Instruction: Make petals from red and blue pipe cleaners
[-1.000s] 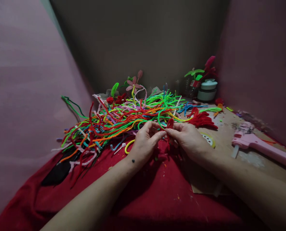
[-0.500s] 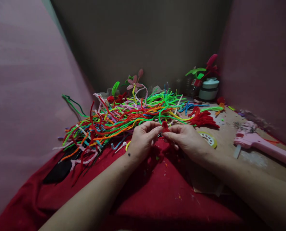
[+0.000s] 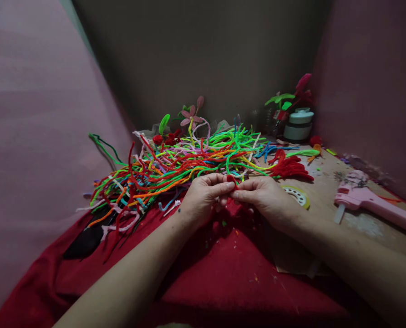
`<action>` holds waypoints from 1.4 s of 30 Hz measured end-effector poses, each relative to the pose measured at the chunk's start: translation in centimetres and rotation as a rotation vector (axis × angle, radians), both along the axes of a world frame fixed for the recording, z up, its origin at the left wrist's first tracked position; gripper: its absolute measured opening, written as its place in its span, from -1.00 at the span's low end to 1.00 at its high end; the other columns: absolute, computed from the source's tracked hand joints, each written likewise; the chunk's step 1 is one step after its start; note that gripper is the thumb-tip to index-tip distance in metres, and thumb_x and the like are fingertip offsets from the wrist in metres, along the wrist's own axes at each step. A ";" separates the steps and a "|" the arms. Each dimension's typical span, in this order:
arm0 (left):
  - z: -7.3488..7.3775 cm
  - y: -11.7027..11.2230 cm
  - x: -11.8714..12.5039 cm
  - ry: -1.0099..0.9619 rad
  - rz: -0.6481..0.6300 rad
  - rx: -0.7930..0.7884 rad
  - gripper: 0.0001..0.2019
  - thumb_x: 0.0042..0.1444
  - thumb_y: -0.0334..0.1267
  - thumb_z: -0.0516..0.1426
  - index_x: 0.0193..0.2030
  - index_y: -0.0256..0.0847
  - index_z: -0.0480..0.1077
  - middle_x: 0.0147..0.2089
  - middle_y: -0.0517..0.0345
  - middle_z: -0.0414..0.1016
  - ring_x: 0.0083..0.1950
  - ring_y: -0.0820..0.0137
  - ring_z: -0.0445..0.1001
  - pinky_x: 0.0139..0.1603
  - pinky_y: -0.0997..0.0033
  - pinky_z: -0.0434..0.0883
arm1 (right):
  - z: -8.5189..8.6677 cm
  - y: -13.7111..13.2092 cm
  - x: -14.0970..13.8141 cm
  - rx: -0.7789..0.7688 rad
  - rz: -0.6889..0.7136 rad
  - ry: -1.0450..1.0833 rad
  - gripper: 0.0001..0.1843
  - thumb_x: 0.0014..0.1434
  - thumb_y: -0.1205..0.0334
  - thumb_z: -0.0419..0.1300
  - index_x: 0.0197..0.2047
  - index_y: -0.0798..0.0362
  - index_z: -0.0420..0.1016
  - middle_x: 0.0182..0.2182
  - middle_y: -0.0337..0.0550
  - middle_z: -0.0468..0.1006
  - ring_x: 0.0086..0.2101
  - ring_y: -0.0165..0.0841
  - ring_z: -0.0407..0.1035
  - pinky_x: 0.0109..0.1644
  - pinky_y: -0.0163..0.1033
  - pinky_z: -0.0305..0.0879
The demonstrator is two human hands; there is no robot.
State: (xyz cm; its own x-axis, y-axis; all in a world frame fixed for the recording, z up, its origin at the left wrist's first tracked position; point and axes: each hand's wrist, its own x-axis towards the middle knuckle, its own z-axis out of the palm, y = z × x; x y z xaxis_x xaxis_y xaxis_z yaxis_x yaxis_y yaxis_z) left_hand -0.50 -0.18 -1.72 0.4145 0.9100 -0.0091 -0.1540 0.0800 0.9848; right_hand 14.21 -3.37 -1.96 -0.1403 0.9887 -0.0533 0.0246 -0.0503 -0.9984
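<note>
Between my two hands is a small looped piece of red pipe cleaner (image 3: 231, 179), mostly covered by fingers. My left hand (image 3: 206, 193) pinches it from the left, thumb on top. From the right, my right hand (image 3: 262, 196) grips the same piece between thumb and forefinger. Both hands hover over the red cloth (image 3: 220, 264), just in front of a large heap of coloured pipe cleaners (image 3: 179, 166). A bunch of red pipe cleaner loops (image 3: 291, 167) lies beyond my right hand.
A pink hot glue gun (image 3: 370, 200) rests on the board at right. Near my right wrist lies a yellow-rimmed disc with holes (image 3: 296, 197). A lidded pale jar (image 3: 299, 125) and pipe cleaner flowers (image 3: 192, 116) stand at the back. Something black (image 3: 85, 239) lies at left.
The red loop that stood up above my fingertips now sits lower, with my left thumb pressed across it. My hands stay close together in almost the same place.
</note>
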 end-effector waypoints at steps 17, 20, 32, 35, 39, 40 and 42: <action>0.7 -0.4 0.0 0.057 -0.076 -0.041 -0.87 -0.06 -0.30 0.18 -0.48 -0.27 0.28 -0.63 0.29 0.26 -0.71 0.63 0.13 -0.73 0.62 0.10 | 0.0 0.0 -0.1 0.003 0.003 -0.038 -0.79 -0.09 0.17 0.21 -0.61 0.13 0.42 -0.76 -0.31 0.28 -0.72 -0.56 0.01 -0.64 -0.35 -0.13; 0.9 -0.4 0.2 0.082 -0.055 -0.023 -0.92 -0.09 -0.38 0.13 -0.51 -0.26 0.26 -0.69 0.32 0.21 -0.73 0.61 0.08 -0.76 0.61 0.08 | 0.0 0.0 -0.1 0.007 -0.019 -0.129 -0.79 -0.08 0.20 0.19 -0.64 0.13 0.39 -0.79 -0.34 0.23 -0.74 -0.57 0.01 -0.65 -0.36 -0.15; 1.8 0.0 -0.5 0.122 -0.120 -0.103 -0.88 -0.21 -0.49 0.12 -0.48 -0.29 0.26 -0.64 0.20 0.39 -0.66 0.50 0.35 -0.64 0.53 0.34 | 0.1 0.1 -0.1 0.101 0.014 -0.324 -0.81 -0.05 0.30 0.15 -0.59 0.19 0.50 -0.74 -0.30 0.29 -0.67 -0.57 0.03 -0.61 -0.39 -0.09; 1.9 0.4 -0.9 0.104 -0.155 -0.095 -0.86 -0.18 -0.48 0.16 -0.44 -0.31 0.28 -0.58 0.15 0.45 -0.61 0.50 0.41 -0.59 0.57 0.35 | 0.1 0.1 -0.1 0.065 -0.001 -0.243 -0.83 -0.07 0.26 0.18 -0.55 0.19 0.51 -0.71 -0.27 0.35 -0.68 -0.56 0.05 -0.62 -0.39 -0.08; 1.8 0.8 -1.5 0.126 -0.167 -0.046 -0.83 -0.12 -0.37 0.24 -0.38 -0.28 0.33 -0.61 0.31 0.33 -0.68 0.61 0.26 -0.72 0.64 0.19 | 0.3 0.0 0.0 0.002 0.004 -0.161 -0.81 -0.08 0.25 0.19 -0.65 0.14 0.40 -0.80 -0.32 0.25 -0.75 -0.56 0.02 -0.67 -0.37 -0.13; 1.7 0.8 -1.6 0.134 -0.160 -0.035 -0.83 -0.11 -0.34 0.24 -0.38 -0.28 0.33 -0.63 0.33 0.30 -0.70 0.63 0.22 -0.74 0.66 0.14 | 0.3 0.0 -0.1 -0.010 0.017 -0.137 -0.79 -0.08 0.25 0.19 -0.68 0.12 0.36 -0.81 -0.33 0.23 -0.76 -0.56 0.02 -0.67 -0.37 -0.13; 1.7 0.7 -1.6 0.133 -0.147 -0.025 -0.82 -0.11 -0.32 0.25 -0.36 -0.26 0.35 -0.61 0.34 0.30 -0.71 0.66 0.18 -0.75 0.67 0.08 | 0.4 -0.1 -0.1 -0.012 0.044 -0.107 -0.76 -0.09 0.27 0.18 -0.70 0.11 0.32 -0.82 -0.34 0.21 -0.76 -0.56 0.03 -0.68 -0.37 -0.13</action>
